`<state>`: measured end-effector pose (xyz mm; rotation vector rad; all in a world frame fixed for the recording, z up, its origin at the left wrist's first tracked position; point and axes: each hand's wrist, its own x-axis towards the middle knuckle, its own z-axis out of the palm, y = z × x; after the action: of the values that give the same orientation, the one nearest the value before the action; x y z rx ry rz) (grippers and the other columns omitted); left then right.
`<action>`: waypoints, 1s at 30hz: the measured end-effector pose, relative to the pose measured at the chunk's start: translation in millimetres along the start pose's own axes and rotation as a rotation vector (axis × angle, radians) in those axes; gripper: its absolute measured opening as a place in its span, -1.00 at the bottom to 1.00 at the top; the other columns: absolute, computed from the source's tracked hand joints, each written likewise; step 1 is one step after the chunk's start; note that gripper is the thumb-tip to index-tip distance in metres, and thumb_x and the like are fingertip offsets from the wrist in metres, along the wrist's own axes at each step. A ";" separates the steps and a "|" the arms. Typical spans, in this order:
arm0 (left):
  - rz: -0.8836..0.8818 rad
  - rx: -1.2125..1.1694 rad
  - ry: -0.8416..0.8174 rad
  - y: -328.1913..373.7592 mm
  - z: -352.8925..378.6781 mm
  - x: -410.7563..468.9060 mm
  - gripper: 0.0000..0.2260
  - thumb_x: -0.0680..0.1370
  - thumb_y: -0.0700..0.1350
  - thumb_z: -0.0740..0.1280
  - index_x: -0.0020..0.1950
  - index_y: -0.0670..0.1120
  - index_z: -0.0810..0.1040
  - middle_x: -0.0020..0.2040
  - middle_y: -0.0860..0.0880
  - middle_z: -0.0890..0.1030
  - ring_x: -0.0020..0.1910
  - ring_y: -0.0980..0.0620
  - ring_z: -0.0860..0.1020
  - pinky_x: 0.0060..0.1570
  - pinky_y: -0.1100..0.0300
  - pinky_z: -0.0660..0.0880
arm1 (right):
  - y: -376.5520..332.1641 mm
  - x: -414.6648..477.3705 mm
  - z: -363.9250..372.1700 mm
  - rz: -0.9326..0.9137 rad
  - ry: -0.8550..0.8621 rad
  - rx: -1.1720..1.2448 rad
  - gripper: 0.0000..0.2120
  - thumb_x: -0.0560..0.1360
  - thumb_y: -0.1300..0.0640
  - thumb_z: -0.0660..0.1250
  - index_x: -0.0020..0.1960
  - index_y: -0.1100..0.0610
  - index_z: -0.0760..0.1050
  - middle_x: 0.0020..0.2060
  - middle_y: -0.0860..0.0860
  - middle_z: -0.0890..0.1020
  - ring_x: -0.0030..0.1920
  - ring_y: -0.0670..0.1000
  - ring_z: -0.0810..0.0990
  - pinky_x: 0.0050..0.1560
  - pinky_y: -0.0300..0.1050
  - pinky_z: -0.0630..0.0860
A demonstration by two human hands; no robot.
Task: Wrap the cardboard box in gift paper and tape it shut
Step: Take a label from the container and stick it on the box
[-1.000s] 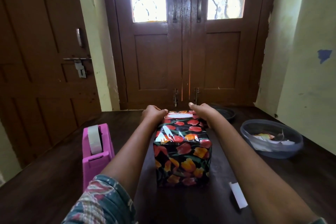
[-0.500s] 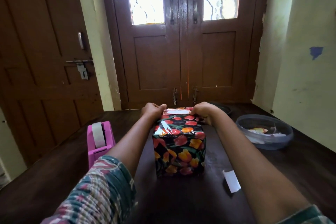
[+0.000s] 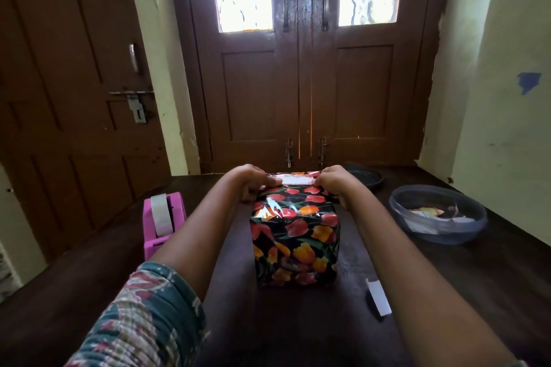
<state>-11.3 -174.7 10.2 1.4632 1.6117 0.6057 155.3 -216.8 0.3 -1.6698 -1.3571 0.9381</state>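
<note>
A box wrapped in black paper with red and orange tulips [image 3: 295, 235] stands on the dark wooden table [image 3: 89, 277] in front of me. Along its far top edge a strip of pale tape [image 3: 293, 180] shows. My left hand [image 3: 249, 183] grips the far left top corner, fingers curled over the paper. My right hand [image 3: 335, 183] grips the far right top corner in the same way, thumb by the tape's end. The box's far face is hidden.
A pink tape dispenser [image 3: 162, 222] with a pale roll stands left of the box. A clear plastic bowl [image 3: 436, 217] with paper scraps sits at the right, a dark lid [image 3: 365, 177] behind it. A small white paper strip [image 3: 378, 296] lies near my right forearm.
Both hands have drawn back slightly onto the far top corners, and their fingers have curled onto the paper. The box has stayed in place.
</note>
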 end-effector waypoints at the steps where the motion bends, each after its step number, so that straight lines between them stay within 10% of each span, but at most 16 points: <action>1: 0.002 -0.027 -0.021 -1.6 -1.8 -0.4 -0.58 0.49 -0.06 0.40 0.30 -0.15 0.43 0.13 -0.14 0.54 0.09 -0.06 0.55 0.03 0.10 0.53 | 0.3 -0.7 0.0 -0.001 -0.003 -0.003 -0.76 0.54 0.32 0.18 0.17 0.37 0.47 -0.29 0.07 0.47 -0.33 -0.05 0.42 -0.34 -0.22 0.33; 6: 0.005 -0.125 -0.090 -7.3 -14.0 -7.7 -0.60 0.56 -0.16 0.30 0.40 -0.12 0.36 -0.08 -0.09 0.56 -0.18 0.05 0.54 -0.39 0.19 0.57 | -1.2 -2.9 -5.6 0.009 -0.052 -0.018 -0.77 0.56 0.28 0.21 0.19 0.33 0.45 -0.25 0.06 0.48 -0.29 -0.06 0.44 -0.34 -0.24 0.37; 11: 0.008 -0.189 -0.119 -10.4 -17.7 -9.8 -0.63 0.58 -0.22 0.24 0.39 -0.14 0.36 -0.04 -0.13 0.58 -0.15 0.03 0.58 -0.29 0.14 0.60 | -10.4 -1.3 -8.3 0.060 -0.060 -0.122 -0.69 0.57 0.19 0.20 0.27 0.30 0.38 -0.17 0.09 0.50 -0.21 -0.01 0.49 -0.25 -0.16 0.42; 15: 0.019 -0.170 -0.085 -13.3 -17.2 -10.3 -0.67 0.58 -0.20 0.26 0.35 -0.14 0.41 -0.10 -0.12 0.59 -0.23 0.04 0.57 -0.42 0.19 0.58 | -14.3 4.9 4.5 0.037 -0.009 -0.128 -0.27 0.50 -0.09 0.30 0.47 0.29 0.10 0.38 0.21 0.34 0.33 0.20 0.39 0.22 0.02 0.41; 18: 0.019 -0.181 -0.066 -17.7 -18.1 -7.3 -0.66 0.55 -0.18 0.31 0.32 -0.14 0.45 0.02 -0.16 0.61 -0.12 0.00 0.59 -0.15 0.09 0.58 | -11.5 12.9 11.4 0.050 0.039 -0.165 -0.08 0.39 -0.06 0.44 0.49 0.29 -0.02 0.40 0.20 0.30 0.33 0.18 0.40 0.21 -0.01 0.45; 21: 0.023 -0.216 -0.063 -20.6 -17.6 -4.7 -0.66 0.53 -0.17 0.33 0.30 -0.14 0.47 0.10 -0.19 0.60 -0.03 -0.05 0.60 -0.02 0.04 0.56 | -4.9 19.6 8.0 0.056 0.030 -0.127 -0.22 0.38 -0.01 0.47 0.42 0.28 0.17 0.29 0.19 0.42 0.22 0.14 0.49 0.10 -0.03 0.50; 30: -0.016 -0.284 -0.065 -24.7 -12.7 -5.5 -0.80 0.54 -0.09 0.32 0.10 -0.17 0.52 -0.24 -0.08 0.59 -0.30 0.05 0.57 -0.42 0.19 0.56 | 5.1 18.0 10.4 0.025 0.068 -0.096 -0.41 0.44 0.03 0.40 0.35 0.26 0.30 0.22 0.18 0.49 0.17 0.14 0.52 0.20 0.06 0.49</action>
<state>-35.7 -182.4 -1.8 1.2459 1.4213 0.7377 150.9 -198.6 -10.0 -1.7783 -1.3575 0.8339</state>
